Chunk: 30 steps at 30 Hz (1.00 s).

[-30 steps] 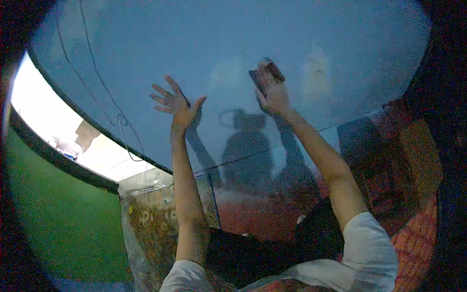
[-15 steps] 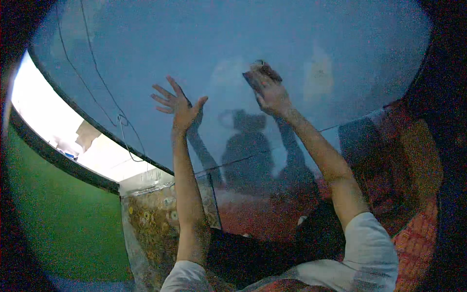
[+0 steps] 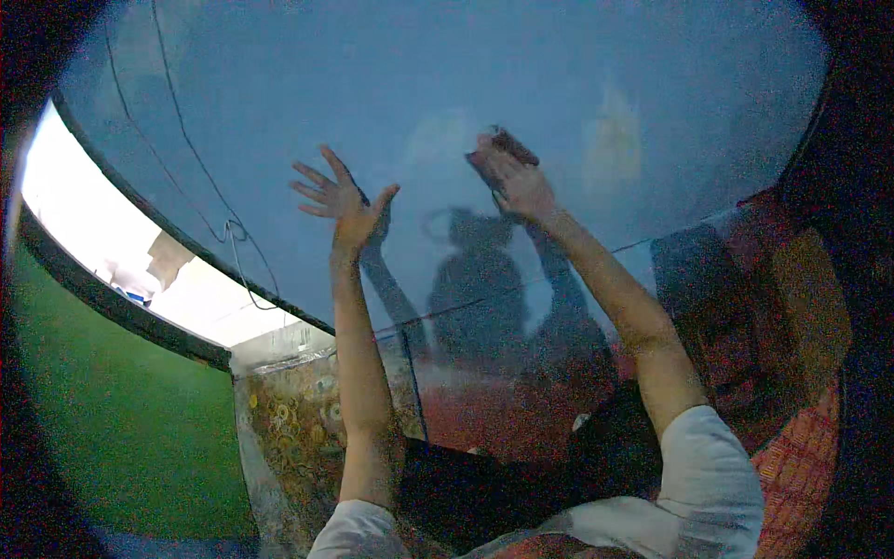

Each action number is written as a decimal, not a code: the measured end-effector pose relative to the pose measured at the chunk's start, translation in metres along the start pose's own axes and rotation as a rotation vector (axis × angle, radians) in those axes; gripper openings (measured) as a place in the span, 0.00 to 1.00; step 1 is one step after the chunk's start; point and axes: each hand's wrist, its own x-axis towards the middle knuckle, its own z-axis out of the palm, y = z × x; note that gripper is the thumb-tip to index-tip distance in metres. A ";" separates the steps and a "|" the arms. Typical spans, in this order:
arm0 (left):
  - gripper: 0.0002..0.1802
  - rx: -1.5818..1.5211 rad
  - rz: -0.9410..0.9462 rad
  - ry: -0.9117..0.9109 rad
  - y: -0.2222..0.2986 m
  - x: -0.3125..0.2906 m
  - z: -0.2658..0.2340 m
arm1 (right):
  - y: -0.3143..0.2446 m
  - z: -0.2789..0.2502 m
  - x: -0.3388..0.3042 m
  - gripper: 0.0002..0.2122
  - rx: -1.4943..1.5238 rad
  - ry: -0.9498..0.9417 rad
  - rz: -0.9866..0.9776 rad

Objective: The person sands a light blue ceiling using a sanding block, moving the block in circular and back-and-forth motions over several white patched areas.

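Observation:
In front of me rises a blue wall point(image 3: 307, 84) with pale patches on it. My right hand point(image 3: 521, 188) lies over a dark brown flat piece point(image 3: 514, 147) and holds it against the wall. Its edges stick out past the fingers; whether it is sandpaper, cloth or a pad I cannot make out. My left hand point(image 3: 349, 210), to the left and a little lower, is open with the fingers spread and nothing in it. It is at the wall, but whether the palm touches I cannot tell. Shadows of both arms and my head fall on the wall.
Thin wires point(image 3: 191, 140) hang down the wall at the left, ending in a loose loop. Beyond them is a bright opening point(image 3: 93, 205) with a dark frame, above a green wall point(image 3: 121, 419). A patterned cover point(image 3: 298, 419) is below my left arm. Red woven matting point(image 3: 801, 466) shows at lower right.
My right hand has slid slightly down the wall with the dark brown piece under it. My left hand stays in almost the same place, fingers still spread.

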 end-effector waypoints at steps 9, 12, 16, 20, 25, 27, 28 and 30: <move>0.74 -0.008 -0.011 -0.026 0.010 -0.002 -0.006 | -0.015 -0.022 0.044 0.23 0.107 0.314 0.082; 0.74 -0.024 -0.022 -0.025 0.013 -0.002 -0.003 | 0.004 -0.011 0.024 0.25 0.062 0.245 0.105; 0.74 0.007 -0.029 -0.030 0.010 -0.004 -0.006 | -0.010 0.001 0.018 0.23 0.073 0.123 0.107; 0.76 0.032 -0.039 -0.043 0.004 -0.006 -0.015 | -0.023 -0.032 0.049 0.33 -0.071 0.007 0.104; 0.74 -0.013 -0.040 -0.063 0.014 -0.001 -0.013 | 0.001 -0.016 0.033 0.34 0.029 0.249 0.169; 0.74 -0.041 -0.045 -0.075 0.021 -0.002 -0.007 | 0.009 0.012 0.011 0.29 0.062 0.241 0.250; 0.74 -0.020 -0.040 -0.069 0.017 -0.004 -0.011 | -0.007 0.004 0.021 0.30 0.132 0.165 0.279; 0.75 0.009 -0.030 -0.057 0.015 -0.005 -0.017 | -0.023 -0.008 0.032 0.30 0.168 0.148 0.229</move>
